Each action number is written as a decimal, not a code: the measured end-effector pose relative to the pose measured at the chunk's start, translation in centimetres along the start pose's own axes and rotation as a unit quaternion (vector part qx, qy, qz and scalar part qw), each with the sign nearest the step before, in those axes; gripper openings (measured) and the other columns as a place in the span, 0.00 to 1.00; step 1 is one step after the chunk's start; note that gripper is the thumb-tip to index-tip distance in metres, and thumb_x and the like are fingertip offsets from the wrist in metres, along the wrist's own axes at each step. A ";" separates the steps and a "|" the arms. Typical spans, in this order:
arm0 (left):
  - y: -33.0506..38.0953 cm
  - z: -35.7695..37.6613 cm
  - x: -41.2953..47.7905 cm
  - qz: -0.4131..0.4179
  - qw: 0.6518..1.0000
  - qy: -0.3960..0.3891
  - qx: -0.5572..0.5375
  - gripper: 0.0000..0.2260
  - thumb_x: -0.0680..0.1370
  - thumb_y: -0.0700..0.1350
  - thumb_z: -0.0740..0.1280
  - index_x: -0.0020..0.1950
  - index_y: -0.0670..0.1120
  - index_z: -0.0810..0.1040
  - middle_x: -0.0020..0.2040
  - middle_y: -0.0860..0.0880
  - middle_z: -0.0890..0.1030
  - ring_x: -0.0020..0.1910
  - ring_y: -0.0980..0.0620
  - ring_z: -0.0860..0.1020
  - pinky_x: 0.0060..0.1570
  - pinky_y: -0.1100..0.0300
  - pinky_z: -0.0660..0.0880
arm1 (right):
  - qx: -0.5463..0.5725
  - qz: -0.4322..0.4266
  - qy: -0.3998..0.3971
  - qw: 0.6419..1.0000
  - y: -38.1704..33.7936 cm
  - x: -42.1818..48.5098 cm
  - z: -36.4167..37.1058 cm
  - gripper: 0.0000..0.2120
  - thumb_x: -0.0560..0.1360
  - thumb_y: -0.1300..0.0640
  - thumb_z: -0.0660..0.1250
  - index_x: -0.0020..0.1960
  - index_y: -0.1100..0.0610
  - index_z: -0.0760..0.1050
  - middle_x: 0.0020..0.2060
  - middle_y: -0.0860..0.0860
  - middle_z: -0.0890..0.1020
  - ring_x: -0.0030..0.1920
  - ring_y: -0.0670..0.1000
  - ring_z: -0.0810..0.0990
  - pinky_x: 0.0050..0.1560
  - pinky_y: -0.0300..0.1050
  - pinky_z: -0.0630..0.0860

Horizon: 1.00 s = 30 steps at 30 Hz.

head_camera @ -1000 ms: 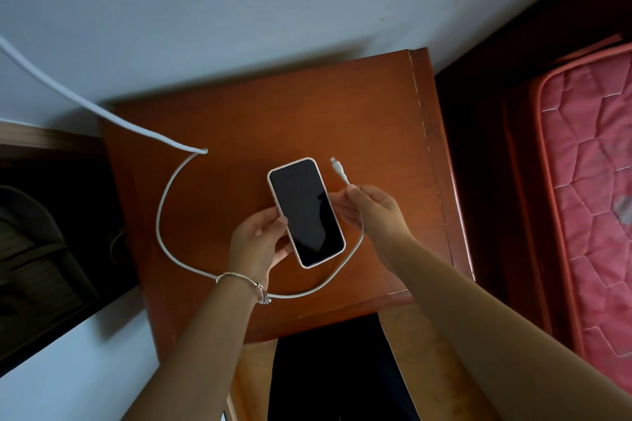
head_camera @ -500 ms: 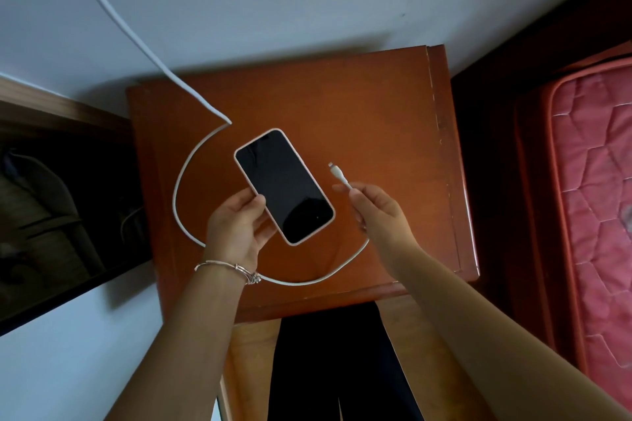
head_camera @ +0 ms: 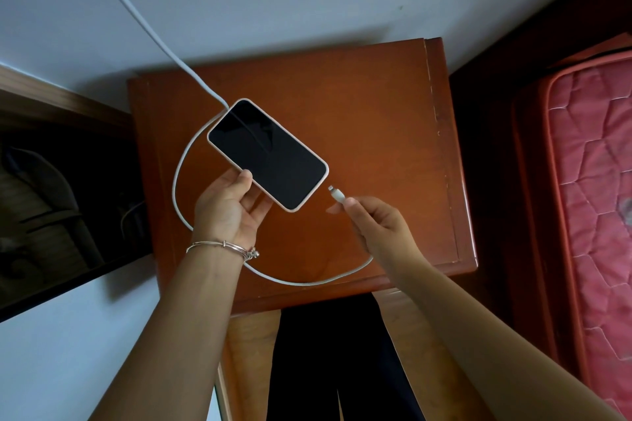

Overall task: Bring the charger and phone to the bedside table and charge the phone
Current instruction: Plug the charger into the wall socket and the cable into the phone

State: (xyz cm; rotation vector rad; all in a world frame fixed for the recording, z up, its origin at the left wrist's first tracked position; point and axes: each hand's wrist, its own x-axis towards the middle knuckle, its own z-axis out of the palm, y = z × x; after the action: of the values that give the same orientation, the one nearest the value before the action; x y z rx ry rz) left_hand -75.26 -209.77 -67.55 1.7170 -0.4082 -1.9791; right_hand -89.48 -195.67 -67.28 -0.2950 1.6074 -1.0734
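A: Where was the phone (head_camera: 267, 154)?
B: Gripped over the worktop (head_camera: 376, 113) by the left hand (head_camera: 227, 212), its length slanting toward the right hand (head_camera: 376, 225).
A: And the plug (head_camera: 337, 195)?
B: Pinched by that right hand, tip just short of the phone's end

— Where is the left hand (head_camera: 229, 212)?
— Its forearm enters at 7 o'clock. The palm faces up, with the thumb on the near edge of the phone (head_camera: 266, 154) and the fingers under it.
— And the right hand (head_camera: 379, 225)?
— Its forearm enters at 5 o'clock. Thumb and forefinger pinch the plug (head_camera: 337, 195), tip aimed at 10 o'clock. The other fingers curl in.
— Do the hands touch?
— No. The right sits at 3 o'clock of the left, near it but apart. Both arms are bare.
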 end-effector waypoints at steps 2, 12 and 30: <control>0.0 0.2 -0.1 0.002 1.000 -0.001 -0.002 0.07 0.77 0.37 0.63 0.52 0.45 0.77 0.48 0.45 0.81 0.48 0.48 0.81 0.36 0.57 0.80 | 0.004 0.004 -0.005 1.000 0.0 -0.1 0.2 0.12 0.79 0.53 0.61 0.43 0.53 0.82 0.22 0.42 0.65 0.23 0.43 0.60 0.23 0.35 0.58; -0.3 0.5 -0.5 0.002 1.000 -0.007 0.000 0.07 0.76 0.37 0.64 0.51 0.45 0.78 0.47 0.45 0.81 0.47 0.47 0.82 0.37 0.57 0.81 | 0.018 -0.012 -0.016 1.000 -0.3 -0.3 0.9 0.13 0.79 0.56 0.61 0.42 0.55 0.82 0.22 0.45 0.68 0.24 0.43 0.63 0.24 0.34 0.61; -0.6 1.0 -0.1 0.038 0.996 -0.005 0.080 0.09 0.76 0.36 0.65 0.53 0.45 0.79 0.50 0.45 0.82 0.52 0.45 0.82 0.39 0.55 0.81 | -0.007 0.022 0.044 0.999 0.1 -0.3 1.9 0.14 0.79 0.56 0.61 0.39 0.57 0.82 0.19 0.43 0.70 0.22 0.41 0.64 0.24 0.32 0.62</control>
State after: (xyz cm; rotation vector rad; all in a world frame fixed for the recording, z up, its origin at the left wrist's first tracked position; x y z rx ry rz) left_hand -76.29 -209.24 -67.62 1.7602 -0.6429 -1.9472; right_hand -87.65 -196.32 -67.05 -0.2235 1.6919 -1.0544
